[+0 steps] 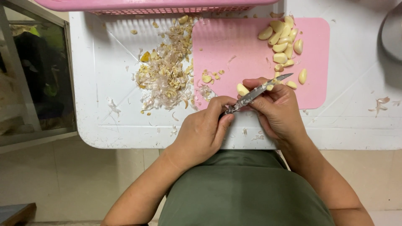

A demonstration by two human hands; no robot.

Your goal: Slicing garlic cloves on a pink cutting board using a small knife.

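My left hand [201, 132] grips the handle end of a small knife [255, 93]. Its blade points up and to the right, across the fingers of my right hand [276, 111]. The fingertips of my right hand hold a pale garlic clove [242, 89] against the blade. Both hands are over the near edge of a pink cutting mat [234, 46]. A heap of peeled garlic cloves [282, 39] lies on the mat's far right part. One separate peeled clove [302, 76] lies just beyond the knife tip.
A pile of garlic skins and trimmings [165, 73] lies on the white table [104, 121] left of the mat. A pink slotted basket [167, 6] stands at the far edge. A grey rounded object [392, 31] is at the right. Skin scraps [380, 104] are scattered.
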